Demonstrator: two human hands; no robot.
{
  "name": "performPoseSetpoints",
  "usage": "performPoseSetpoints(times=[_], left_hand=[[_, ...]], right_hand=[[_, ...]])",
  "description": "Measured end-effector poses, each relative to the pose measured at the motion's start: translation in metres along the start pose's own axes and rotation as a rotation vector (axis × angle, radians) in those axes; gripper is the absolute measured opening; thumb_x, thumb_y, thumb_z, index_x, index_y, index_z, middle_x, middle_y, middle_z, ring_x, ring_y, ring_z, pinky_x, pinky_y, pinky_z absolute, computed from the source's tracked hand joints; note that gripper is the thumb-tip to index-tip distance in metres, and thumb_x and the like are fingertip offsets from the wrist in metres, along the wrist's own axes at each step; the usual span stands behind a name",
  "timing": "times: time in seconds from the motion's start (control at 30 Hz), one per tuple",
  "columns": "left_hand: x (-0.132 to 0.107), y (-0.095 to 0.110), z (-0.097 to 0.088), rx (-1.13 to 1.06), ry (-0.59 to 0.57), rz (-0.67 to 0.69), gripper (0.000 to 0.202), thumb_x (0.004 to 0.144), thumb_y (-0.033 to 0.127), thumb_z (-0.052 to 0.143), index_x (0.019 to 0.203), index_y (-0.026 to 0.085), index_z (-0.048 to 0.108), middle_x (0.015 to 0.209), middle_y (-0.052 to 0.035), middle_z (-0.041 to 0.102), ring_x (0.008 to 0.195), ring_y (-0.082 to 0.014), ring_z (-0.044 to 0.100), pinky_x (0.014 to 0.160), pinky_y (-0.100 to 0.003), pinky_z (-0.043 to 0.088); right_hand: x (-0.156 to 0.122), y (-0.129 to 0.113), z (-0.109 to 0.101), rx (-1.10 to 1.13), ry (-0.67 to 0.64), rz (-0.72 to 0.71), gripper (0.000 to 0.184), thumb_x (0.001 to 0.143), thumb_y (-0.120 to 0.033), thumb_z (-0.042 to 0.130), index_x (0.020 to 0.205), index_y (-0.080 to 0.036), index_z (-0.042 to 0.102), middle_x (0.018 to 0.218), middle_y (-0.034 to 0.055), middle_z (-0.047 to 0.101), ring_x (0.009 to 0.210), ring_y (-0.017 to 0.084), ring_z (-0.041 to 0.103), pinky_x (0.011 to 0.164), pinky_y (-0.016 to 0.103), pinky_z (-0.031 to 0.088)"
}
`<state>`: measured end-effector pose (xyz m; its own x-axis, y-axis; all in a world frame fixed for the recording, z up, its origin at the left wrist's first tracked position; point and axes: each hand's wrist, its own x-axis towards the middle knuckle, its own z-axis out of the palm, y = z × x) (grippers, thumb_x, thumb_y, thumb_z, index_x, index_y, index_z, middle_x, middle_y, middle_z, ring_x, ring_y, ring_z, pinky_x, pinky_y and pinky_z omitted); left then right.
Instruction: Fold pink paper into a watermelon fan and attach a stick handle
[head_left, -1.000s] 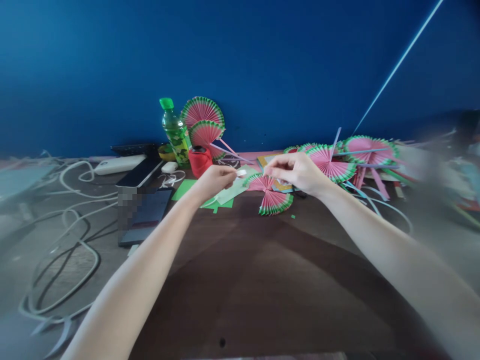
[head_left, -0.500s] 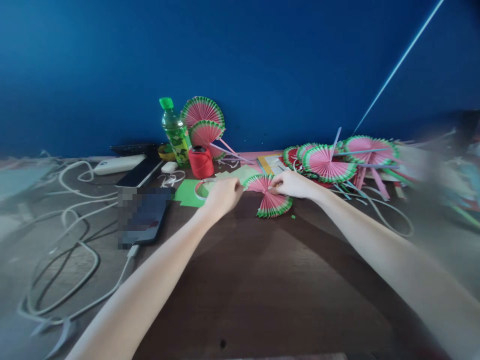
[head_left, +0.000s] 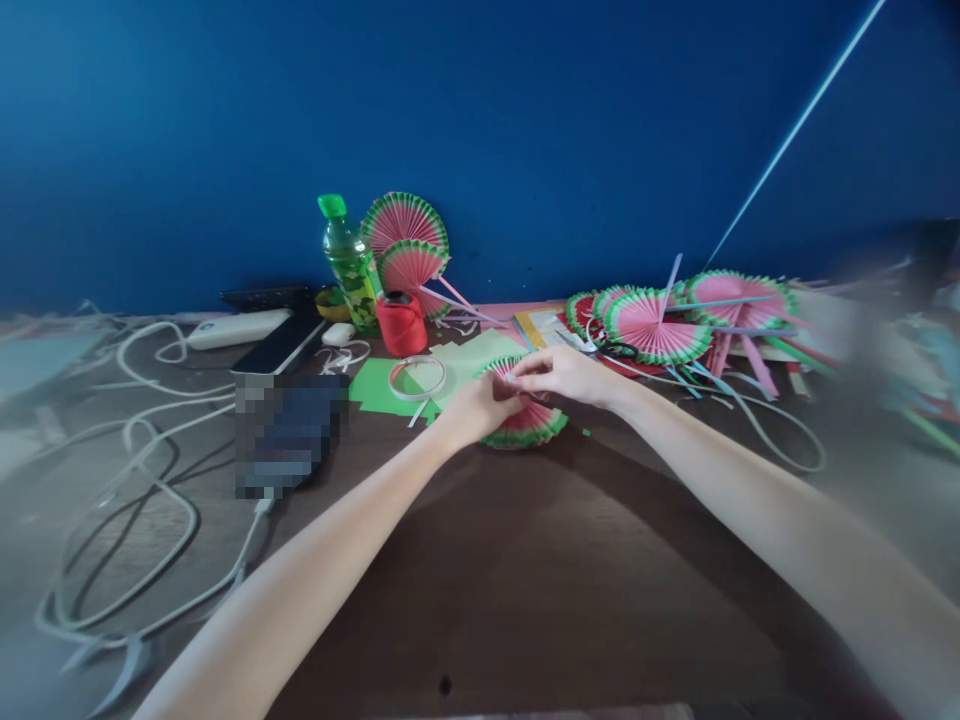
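Observation:
A pleated paper fan (head_left: 525,428), pink with a green and white rim, is between my two hands at the middle of the table. My left hand (head_left: 480,405) closes on its left side near the centre. From the right, my right hand (head_left: 559,375) pinches at the fan's centre, its fingertips close to those of the left. My fingers cover much of the fan's middle. Green paper sheets (head_left: 379,385) lie just left of the hands, with a roll of tape (head_left: 417,378) on them.
A red spool (head_left: 403,325), a green-capped bottle (head_left: 349,265) and two upright fans (head_left: 409,225) stand against the blue wall. More watermelon-like fans (head_left: 660,325) are piled at the right. A phone (head_left: 292,435), a power bank (head_left: 238,328) and looping white cables (head_left: 195,520) occupy the left.
My left hand has moved right and onto the fan, uncovering the tape roll. My right hand has shifted slightly left. The fan has moved a little left and its halves sit closer together.

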<state>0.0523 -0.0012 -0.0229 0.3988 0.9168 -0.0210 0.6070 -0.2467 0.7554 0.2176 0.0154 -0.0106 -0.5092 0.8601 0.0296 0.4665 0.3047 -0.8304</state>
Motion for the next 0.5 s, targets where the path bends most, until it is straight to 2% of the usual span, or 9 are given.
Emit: performPoseSetpoints(times=[0.13,0.23,0.3,0.37,0.43,0.5], left_hand=[[0.005,-0.002,0.004,-0.132,0.009,-0.017,0.025,0.069,0.033,0.060,0.086,0.015,0.054,0.074,-0.0027,0.061,0.066,-0.0136,0.055,0.061,-0.025,0.040],[0.003,-0.002,0.006,-0.048,0.040,-0.073,0.026,0.070,0.034,0.059,0.086,0.015,0.053,0.074,-0.0018,0.060,0.064,-0.0129,0.053,0.059,-0.025,0.039],[0.000,-0.001,0.006,0.047,0.029,-0.088,0.018,0.072,0.031,0.056,0.080,0.015,0.055,0.072,-0.0017,0.059,0.064,-0.0132,0.053,0.060,-0.025,0.038],[-0.002,0.000,0.006,0.128,0.011,-0.060,0.013,0.074,0.026,0.051,0.074,0.015,0.057,0.070,-0.0027,0.060,0.065,-0.0139,0.053,0.062,-0.025,0.038],[-0.002,0.000,0.007,0.176,0.005,-0.005,0.015,0.076,0.022,0.047,0.074,0.015,0.060,0.073,-0.0041,0.062,0.068,-0.0144,0.054,0.064,-0.025,0.038],[-0.002,0.000,0.008,0.191,0.008,0.025,0.018,0.076,0.022,0.045,0.076,0.015,0.062,0.077,-0.0047,0.064,0.069,-0.0146,0.054,0.064,-0.025,0.038]], right_hand=[[0.000,-0.006,0.002,0.166,0.002,-0.063,0.028,0.069,-0.040,0.062,0.080,-0.015,0.067,0.066,0.0011,0.060,0.057,0.009,0.050,0.055,0.024,0.040],[-0.001,-0.010,-0.006,0.217,0.055,-0.040,0.025,0.068,-0.038,0.062,0.077,-0.015,0.065,0.060,-0.0009,0.056,0.052,0.008,0.047,0.052,0.023,0.039],[-0.004,-0.008,-0.017,0.119,0.071,0.016,0.021,0.068,-0.036,0.061,0.071,-0.015,0.063,0.056,-0.0017,0.053,0.050,0.008,0.045,0.051,0.023,0.038],[-0.006,-0.004,-0.029,-0.082,-0.014,0.110,0.019,0.069,-0.034,0.059,0.067,-0.015,0.063,0.054,-0.0015,0.051,0.047,0.008,0.043,0.049,0.024,0.036],[-0.008,0.001,-0.036,-0.295,-0.127,0.212,0.017,0.068,-0.032,0.058,0.066,-0.016,0.063,0.053,-0.0018,0.051,0.046,0.009,0.042,0.047,0.024,0.032],[-0.008,0.005,-0.037,-0.479,-0.169,0.214,0.014,0.068,-0.030,0.056,0.064,-0.017,0.061,0.052,-0.0021,0.050,0.048,0.009,0.041,0.048,0.024,0.030]])
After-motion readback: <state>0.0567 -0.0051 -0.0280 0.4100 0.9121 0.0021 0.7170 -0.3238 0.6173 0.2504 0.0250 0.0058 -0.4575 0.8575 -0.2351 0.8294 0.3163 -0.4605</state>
